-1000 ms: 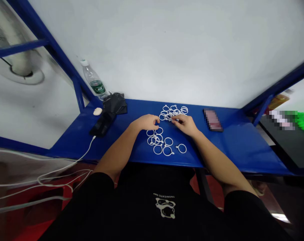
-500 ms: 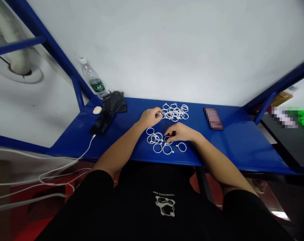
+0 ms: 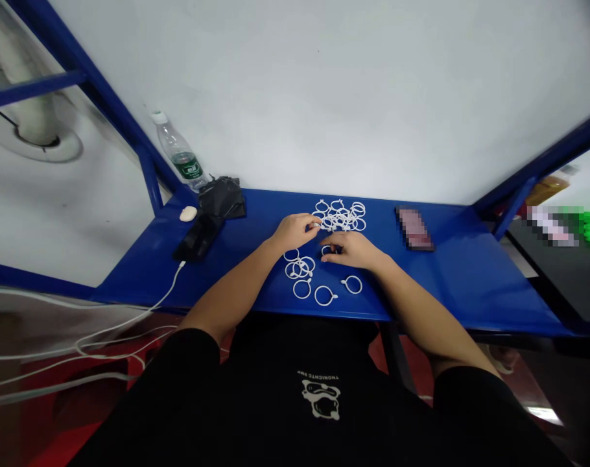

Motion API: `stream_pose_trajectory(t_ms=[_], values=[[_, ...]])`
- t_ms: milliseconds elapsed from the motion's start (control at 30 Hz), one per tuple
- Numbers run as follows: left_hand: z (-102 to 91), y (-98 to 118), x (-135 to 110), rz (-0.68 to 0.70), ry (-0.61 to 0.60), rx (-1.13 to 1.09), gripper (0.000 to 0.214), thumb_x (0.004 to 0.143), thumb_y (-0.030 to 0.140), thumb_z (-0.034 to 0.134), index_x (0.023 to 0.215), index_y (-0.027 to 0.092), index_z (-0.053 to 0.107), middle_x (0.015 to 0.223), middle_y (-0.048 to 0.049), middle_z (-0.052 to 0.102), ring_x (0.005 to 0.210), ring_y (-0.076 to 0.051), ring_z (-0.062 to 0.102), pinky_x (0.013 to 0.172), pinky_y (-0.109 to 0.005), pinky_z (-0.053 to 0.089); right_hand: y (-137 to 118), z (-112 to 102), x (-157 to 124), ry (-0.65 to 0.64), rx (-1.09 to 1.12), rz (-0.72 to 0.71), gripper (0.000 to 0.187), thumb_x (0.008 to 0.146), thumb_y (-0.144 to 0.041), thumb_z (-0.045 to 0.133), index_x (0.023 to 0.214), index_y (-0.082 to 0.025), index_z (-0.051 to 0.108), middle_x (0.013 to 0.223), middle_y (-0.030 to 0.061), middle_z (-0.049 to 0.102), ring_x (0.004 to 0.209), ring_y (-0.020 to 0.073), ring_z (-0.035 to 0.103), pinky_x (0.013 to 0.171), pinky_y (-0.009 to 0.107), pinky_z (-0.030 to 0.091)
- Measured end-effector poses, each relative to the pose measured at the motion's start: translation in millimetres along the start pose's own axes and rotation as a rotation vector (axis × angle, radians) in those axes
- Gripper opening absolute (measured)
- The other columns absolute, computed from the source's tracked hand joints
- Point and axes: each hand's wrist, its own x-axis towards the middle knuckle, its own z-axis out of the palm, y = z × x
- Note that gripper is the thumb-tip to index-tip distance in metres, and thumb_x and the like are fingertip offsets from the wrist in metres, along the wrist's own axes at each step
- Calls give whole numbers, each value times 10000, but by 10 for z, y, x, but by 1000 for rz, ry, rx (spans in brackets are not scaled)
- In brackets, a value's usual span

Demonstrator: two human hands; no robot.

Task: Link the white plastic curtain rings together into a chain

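White curtain rings with small eyelets lie in two groups on the blue table (image 3: 450, 272). At the edge of the far pile (image 3: 343, 217) is my left hand (image 3: 297, 230), its thumb and fingertips pinched on the eyelet end of a ring. My right hand (image 3: 351, 250), just in front of the pile, has a ring (image 3: 326, 250) between thumb and curled fingers, partly hidden by them. Nearer my body, several loose rings (image 3: 302, 288) lie about, some overlapping. One ring (image 3: 353, 284) rests apart, below my right wrist.
A dark-edged phone (image 3: 415, 228) lies to the right. On the left are a black plastic bag (image 3: 222, 198), a black device (image 3: 198, 237) with a white cable (image 3: 171, 285), a pale round object (image 3: 188, 213) and a plastic bottle (image 3: 185, 159). Blue frame bars flank the table.
My right hand has moved away from my body with a ring, toward the far pile. My left hand has shifted slightly right. Two of the near rings have shifted a little.
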Motion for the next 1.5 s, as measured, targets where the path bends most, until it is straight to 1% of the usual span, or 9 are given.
stream_pose_trajectory(t_ms=[100, 267, 367, 600, 733, 833, 967, 1233, 1500], values=[[14, -19, -4, -26, -9, -13, 145, 942, 206, 729, 1052, 210, 823, 820, -6, 788, 697, -130, 692, 687, -246, 492, -2, 34, 10, -102, 24, -26, 386, 874, -495, 841, 1157, -235, 799, 885, 19, 757, 763, 179, 678, 699, 297, 451], [26, -24, -5, -26, 17, 0, 157, 960, 213, 714, 1071, 210, 825, 872, -21, 811, 686, -128, 693, 672, -250, 489, 54, 18, 6, -128, 54, -22, 138, 943, -348, 743, 964, -227, 805, 871, 23, 772, 731, 158, 662, 685, 288, 426], [17, -11, -3, -3, 33, 1, 181, 970, 191, 695, 1102, 202, 819, 973, -40, 815, 706, -124, 689, 702, -255, 512, 50, -26, -10, -54, 108, 26, 136, 958, -289, 666, 910, -204, 761, 805, 11, 765, 674, 144, 644, 676, 281, 428], [3, -24, 1, 56, 17, 4, 236, 1033, 184, 615, 1188, 217, 790, 1134, -66, 778, 952, -158, 736, 875, -286, 563, 127, 5, -5, 54, 331, 85, 222, 984, -268, 583, 1100, -181, 751, 891, 23, 808, 732, 153, 705, 728, 281, 500], [7, -34, 0, 48, -4, 4, 258, 1038, 186, 599, 1212, 224, 786, 1177, -72, 768, 997, -165, 737, 902, -296, 573, 211, 72, 18, 163, 267, 81, 247, 983, -346, 635, 1091, -179, 782, 971, 52, 817, 716, 158, 671, 703, 289, 505], [5, -26, 2, 45, -6, 6, 278, 1034, 170, 583, 1213, 227, 788, 1162, -67, 769, 1043, -174, 733, 934, -305, 573, 241, 87, 28, 215, 237, 63, 263, 985, -297, 602, 1145, -189, 782, 1064, 73, 822, 795, 182, 707, 756, 306, 538], [-1, -4, 4, 38, -10, 10, 276, 998, 130, 603, 1161, 218, 807, 1132, -61, 773, 974, -164, 732, 906, -293, 570, 268, 72, 30, 268, 215, 34, 282, 967, -236, 561, 1117, -198, 797, 1075, 81, 821, 890, 205, 741, 836, 330, 563], [-6, 18, 12, 25, -26, 12, 259, 964, 116, 630, 1110, 214, 820, 1124, -55, 780, 914, -156, 724, 868, -283, 567, 306, 70, 37, 272, 184, -4, 369, 914, -141, 515, 1134, -207, 803, 1065, 75, 814, 925, 205, 748, 903, 356, 581], [15, 5, 6, 23, -21, 13, 288, 976, 121, 608, 1140, 225, 820, 1131, -53, 781, 965, -167, 728, 895, -300, 575, 315, 0, 15, 334, 157, -16, 368, 875, -118, 506, 1029, -224, 823, 1047, 68, 814, 964, 227, 754, 928, 387, 590]])
